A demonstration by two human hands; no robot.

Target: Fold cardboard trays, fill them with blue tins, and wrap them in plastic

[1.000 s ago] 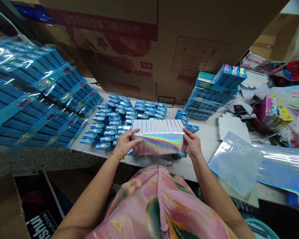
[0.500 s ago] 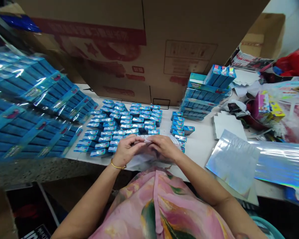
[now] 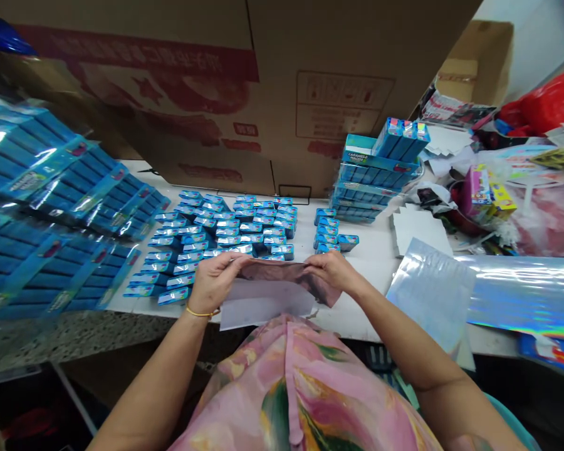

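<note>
My left hand point(image 3: 212, 283) pinches the left end of a thin, shiny plastic sheet point(image 3: 275, 273) at the table's front edge. At its right end, the fingers of my right hand point(image 3: 333, 272) are closed on the same sheet. It is stretched between both hands, with brownish reflections on its surface. Below it, a pale translucent sheet point(image 3: 263, 304) lies against the table edge; I cannot tell whether they are one piece. Just beyond my hands stand rows of small blue boxes point(image 3: 228, 232), with a shorter column of blue boxes point(image 3: 326, 230) to the right.
Wrapped blue packs point(image 3: 51, 181) are piled at the left. A large cardboard box point(image 3: 207, 106) walls off the back. Stacked display cartons point(image 3: 373, 181) stand back right. Silvery film sheets point(image 3: 432, 294), white card pieces point(image 3: 418, 232) and a red bag point(image 3: 545, 103) occupy the right side.
My hands have moved apart, and the plastic sheet between them is now spread wide instead of bunched. The view has shifted slightly to the right.
</note>
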